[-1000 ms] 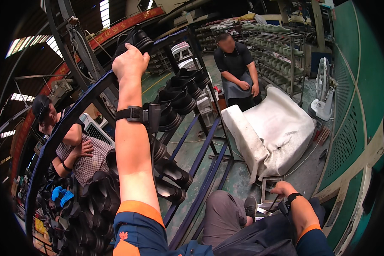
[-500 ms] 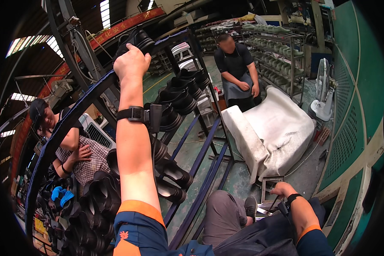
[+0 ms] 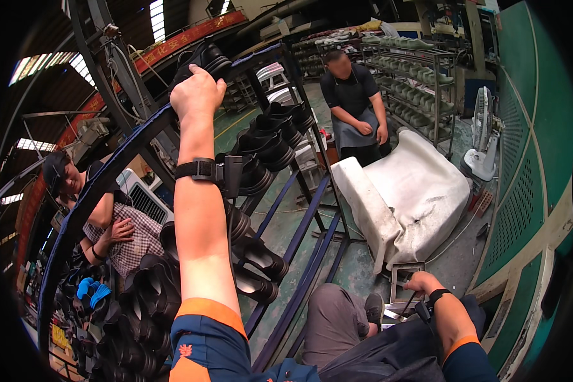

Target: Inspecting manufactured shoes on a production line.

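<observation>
My left hand [image 3: 197,95] is raised on a stretched arm and closed over the blue-padded top rail [image 3: 134,137] of a dark shoe rack. A black shoe [image 3: 211,60] rests on the rail just beyond my knuckles, close to the index finger. My other fingertips are hidden behind the rail. Low on the right, my right hand [image 3: 424,284] is closed around a thin, dark, stick-like thing [image 3: 409,299], its kind too small to tell. Beside that hand stands a small metal frame [image 3: 396,280]. Black shoes [image 3: 264,149] hang in rows on the rack.
A person [image 3: 353,105] sits beyond a white-covered bulky object [image 3: 407,191]. Another person [image 3: 111,232] stands left of the rack, arms folded. A white fan [image 3: 482,127] and green perforated panels [image 3: 522,184] are at right. More black shoes [image 3: 140,305] fill the lower left.
Both my hands hold their places. The person at the left has dipped the head slightly lower.
</observation>
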`<move>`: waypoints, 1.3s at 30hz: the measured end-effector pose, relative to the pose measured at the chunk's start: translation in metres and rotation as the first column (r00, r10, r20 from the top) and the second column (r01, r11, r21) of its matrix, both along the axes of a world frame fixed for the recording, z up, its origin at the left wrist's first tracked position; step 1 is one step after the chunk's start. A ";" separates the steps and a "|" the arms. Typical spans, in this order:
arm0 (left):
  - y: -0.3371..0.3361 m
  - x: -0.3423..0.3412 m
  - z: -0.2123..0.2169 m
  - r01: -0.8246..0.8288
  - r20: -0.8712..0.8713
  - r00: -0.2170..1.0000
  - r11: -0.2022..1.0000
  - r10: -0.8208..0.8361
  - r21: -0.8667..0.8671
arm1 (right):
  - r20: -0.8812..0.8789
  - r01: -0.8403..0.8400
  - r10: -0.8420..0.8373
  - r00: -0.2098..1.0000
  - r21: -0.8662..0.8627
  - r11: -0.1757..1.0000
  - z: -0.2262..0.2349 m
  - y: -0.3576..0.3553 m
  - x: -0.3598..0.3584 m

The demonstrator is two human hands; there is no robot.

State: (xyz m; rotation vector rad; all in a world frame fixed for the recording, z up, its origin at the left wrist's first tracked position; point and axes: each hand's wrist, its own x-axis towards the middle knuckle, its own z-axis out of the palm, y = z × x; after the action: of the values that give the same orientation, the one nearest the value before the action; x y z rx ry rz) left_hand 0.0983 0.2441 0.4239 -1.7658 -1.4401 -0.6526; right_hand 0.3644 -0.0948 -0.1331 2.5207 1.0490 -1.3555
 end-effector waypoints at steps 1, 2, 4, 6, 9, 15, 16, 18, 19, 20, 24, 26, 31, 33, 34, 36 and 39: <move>0.000 0.000 0.000 0.000 0.001 1.000 1.000 0.000 -0.002 | -0.004 0.002 -0.002 1.000 0.006 1.000 -0.001 0.000 0.000; -0.001 0.000 0.000 0.000 0.002 1.000 1.000 0.000 -0.001 | -0.008 0.005 -0.005 1.000 0.012 1.000 -0.001 -0.001 0.001; -0.002 0.001 0.000 0.002 0.008 1.000 1.000 -0.002 -0.013 | -0.008 0.011 -0.010 1.000 0.020 1.000 -0.003 -0.002 0.000; -0.003 0.001 0.000 0.000 0.010 1.000 1.000 0.000 -0.016 | -0.008 0.016 -0.016 1.000 0.028 0.999 -0.004 -0.003 0.000; -0.003 0.000 0.001 -0.007 0.009 1.000 1.000 0.007 -0.017 | -0.014 0.023 -0.023 1.000 0.034 0.999 0.003 -0.003 -0.002; -0.004 0.001 0.000 -0.008 0.006 1.000 1.000 0.009 -0.018 | -0.016 0.042 -0.042 0.999 0.027 0.999 0.010 -0.003 -0.003; -0.003 0.001 0.001 -0.010 0.006 1.000 1.000 0.010 -0.018 | -0.015 0.052 -0.052 0.999 0.026 0.998 0.009 -0.003 -0.003; -0.003 0.000 0.001 -0.013 0.003 1.000 1.000 0.013 -0.011 | -0.016 0.059 -0.059 0.998 0.027 0.998 0.007 -0.001 -0.001; -0.003 0.000 0.001 -0.011 0.002 1.000 1.000 0.011 -0.008 | -0.010 0.060 -0.060 0.998 0.032 0.998 0.005 -0.002 0.000; -0.003 0.001 0.000 -0.012 -0.001 1.000 1.000 0.012 -0.008 | -0.004 0.061 -0.061 0.998 0.036 0.997 0.004 -0.002 0.002; -0.004 0.002 0.000 -0.009 0.004 1.000 1.000 0.009 -0.005 | -0.041 0.071 -0.069 0.997 0.041 0.997 -0.003 -0.001 0.004; -0.004 0.000 0.001 -0.012 0.005 1.000 1.000 0.012 -0.005 | -0.033 0.036 -0.034 0.999 0.070 0.997 0.001 -0.001 0.003; -0.001 0.002 0.000 -0.011 -0.001 1.000 1.000 0.011 -0.017 | -0.039 0.034 -0.031 0.999 0.070 0.997 -0.006 -0.001 0.006; 0.000 0.002 -0.001 -0.003 -0.010 1.000 1.000 0.003 0.027 | -0.033 0.031 -0.028 0.999 0.069 0.997 -0.007 -0.001 0.006; 0.001 0.001 -0.002 0.001 -0.020 1.000 0.998 0.001 0.067 | -0.020 0.012 -0.010 1.000 0.067 0.998 -0.007 0.000 0.006; 0.004 -0.001 -0.002 -0.001 -0.021 1.000 0.998 0.002 0.070 | -0.007 -0.008 0.009 1.000 0.064 0.998 -0.007 0.002 0.007; 0.004 0.000 -0.002 -0.001 -0.025 1.000 0.997 0.003 0.071 | -0.006 0.006 -0.006 1.000 0.052 0.999 -0.007 0.002 0.007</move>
State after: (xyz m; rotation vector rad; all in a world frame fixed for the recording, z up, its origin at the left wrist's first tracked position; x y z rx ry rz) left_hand 0.0980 0.2484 0.4215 -1.7113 -1.3854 -0.6703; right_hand 0.3710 -0.0930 -0.1404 2.5600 1.0932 -1.3555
